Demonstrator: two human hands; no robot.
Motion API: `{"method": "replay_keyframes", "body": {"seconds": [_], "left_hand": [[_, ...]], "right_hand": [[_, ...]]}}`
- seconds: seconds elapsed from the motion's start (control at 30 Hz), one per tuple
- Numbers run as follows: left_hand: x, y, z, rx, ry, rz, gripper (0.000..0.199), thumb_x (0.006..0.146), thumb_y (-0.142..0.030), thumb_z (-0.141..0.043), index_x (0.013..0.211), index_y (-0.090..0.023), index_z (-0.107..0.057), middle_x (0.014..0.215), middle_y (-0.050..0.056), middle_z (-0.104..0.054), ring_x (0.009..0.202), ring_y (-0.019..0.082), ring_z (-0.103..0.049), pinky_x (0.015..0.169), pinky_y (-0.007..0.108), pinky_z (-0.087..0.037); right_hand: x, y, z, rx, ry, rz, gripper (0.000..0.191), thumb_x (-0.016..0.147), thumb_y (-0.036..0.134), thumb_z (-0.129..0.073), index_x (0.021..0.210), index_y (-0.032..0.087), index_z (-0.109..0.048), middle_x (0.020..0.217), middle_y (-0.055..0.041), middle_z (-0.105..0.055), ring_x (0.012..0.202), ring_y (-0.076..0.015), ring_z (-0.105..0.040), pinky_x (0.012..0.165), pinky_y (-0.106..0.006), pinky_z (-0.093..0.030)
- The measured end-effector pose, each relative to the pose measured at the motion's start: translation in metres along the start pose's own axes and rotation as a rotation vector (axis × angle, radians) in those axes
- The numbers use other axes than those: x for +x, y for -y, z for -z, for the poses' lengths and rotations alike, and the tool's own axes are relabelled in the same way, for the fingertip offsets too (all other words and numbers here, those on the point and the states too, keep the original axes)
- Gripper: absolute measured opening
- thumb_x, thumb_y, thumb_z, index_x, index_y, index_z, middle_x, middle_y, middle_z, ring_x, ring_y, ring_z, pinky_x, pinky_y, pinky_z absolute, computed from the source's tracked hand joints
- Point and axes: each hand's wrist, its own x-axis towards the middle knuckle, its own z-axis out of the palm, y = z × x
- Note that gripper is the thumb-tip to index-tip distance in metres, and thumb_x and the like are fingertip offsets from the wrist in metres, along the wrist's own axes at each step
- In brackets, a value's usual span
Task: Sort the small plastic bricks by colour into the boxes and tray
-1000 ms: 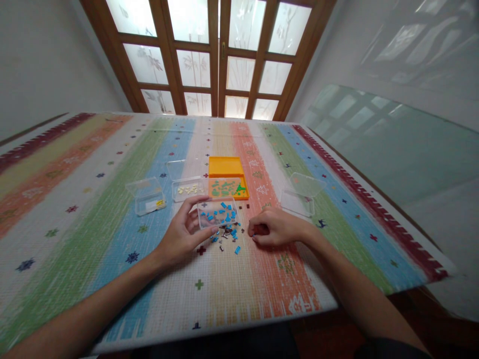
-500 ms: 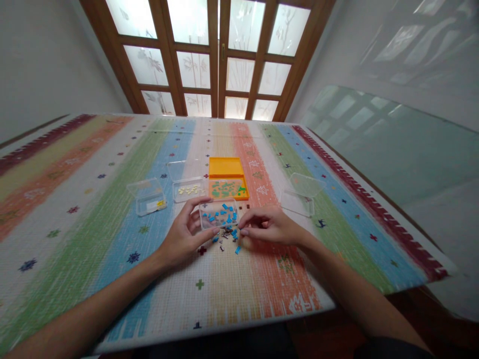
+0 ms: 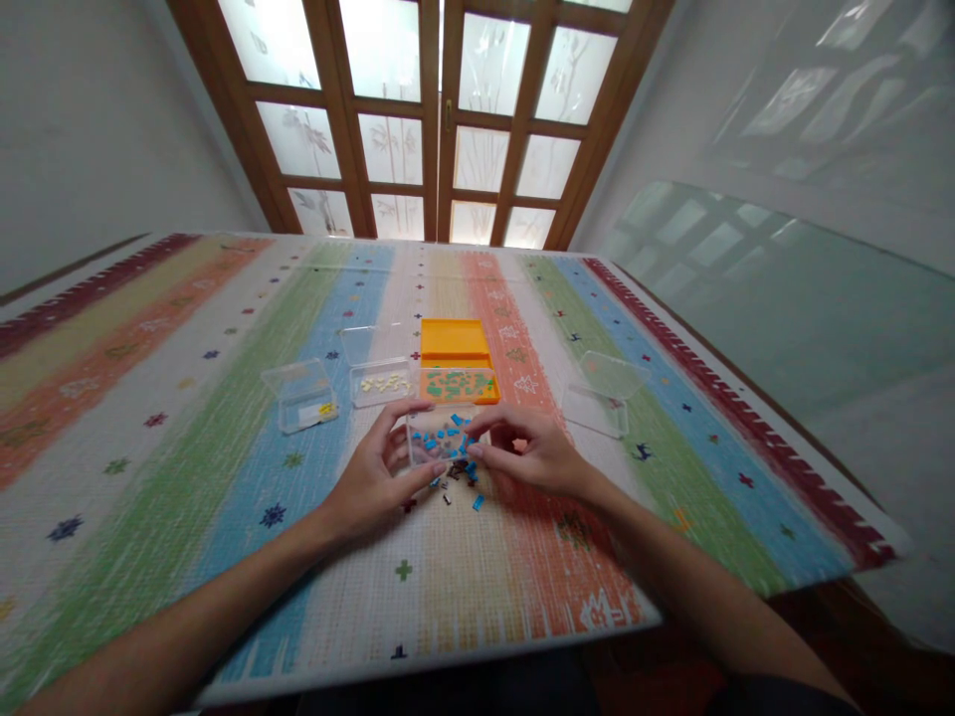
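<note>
My left hand [image 3: 379, 465] holds a small transparent plastic box [image 3: 413, 443] tilted above the table, fingers behind it and thumb along its near edge. Several small blue building-block pieces [image 3: 442, 434] lie inside. At the box's right side is my right hand [image 3: 531, 449], thumb and fingertips pinched together over the rim; whatever sits between them is too small to make out. Just below the box, a loose pile of dark brown and blue pieces [image 3: 458, 473] rests on the tablecloth, partly hidden by the box and the fingers. One blue piece [image 3: 478, 503] lies apart, nearer me.
Beyond the hands stands an open orange case [image 3: 454, 340] with green pieces [image 3: 457, 384] in its front part. Left of it are an open transparent box of pale yellow pieces [image 3: 385, 383] and another holding yellow pieces [image 3: 326, 409]. A further open transparent box [image 3: 597, 413] stands right.
My right hand has moved slightly left, its fingertips now over the box's right rim. The box stays in my left hand. The camera view has shifted a little.
</note>
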Motion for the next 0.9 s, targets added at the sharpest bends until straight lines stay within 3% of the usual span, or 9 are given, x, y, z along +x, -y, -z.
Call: {"method": "replay_keyframes", "body": {"seconds": [0.2,0.33,0.47,0.9], "left_hand": [[-0.002,-0.002,-0.006,0.031,0.002,0.006,0.059,0.084,-0.023,-0.081,0.134,-0.024,-0.05,0.117,0.008,-0.072,0.097,0.021,-0.076,0.091,0.039,-0.063],[-0.002,-0.002,-0.007,0.041,0.009,-0.01,0.059,0.084,-0.023,-0.081,0.133,-0.023,-0.05,0.115,0.008,-0.072,0.094,0.02,-0.075,0.091,0.04,-0.063],[-0.003,-0.002,-0.01,0.041,0.014,-0.029,0.057,0.084,-0.022,-0.08,0.133,-0.024,-0.051,0.118,0.008,-0.071,0.098,0.022,-0.075,0.095,0.042,-0.062],[-0.003,0.001,-0.011,0.033,0.038,-0.065,0.056,0.084,-0.018,-0.078,0.132,-0.024,-0.051,0.128,0.01,-0.069,0.109,0.023,-0.074,0.1,0.042,-0.061]], "right_hand": [[0.003,0.0,-0.002,-0.076,-0.032,0.046,0.016,0.098,0.033,-0.067,0.098,0.018,-0.074,0.08,-0.0008,-0.069,0.062,-0.0099,-0.052,0.059,-0.024,-0.043],[0.004,-0.002,-0.003,-0.135,-0.02,0.167,0.01,0.098,0.021,-0.065,0.097,0.018,-0.074,0.088,-0.0041,-0.07,0.075,-0.0127,-0.061,0.068,-0.026,-0.048],[0.003,-0.008,-0.005,-0.258,-0.035,0.273,0.015,0.099,0.017,-0.061,0.098,0.019,-0.076,0.09,-0.0056,-0.067,0.079,-0.0141,-0.062,0.068,-0.026,-0.049],[0.003,-0.011,-0.007,-0.327,0.031,0.206,0.018,0.097,0.019,-0.064,0.102,0.023,-0.081,0.092,-0.0058,-0.065,0.078,-0.0148,-0.058,0.069,-0.029,-0.049]]}}
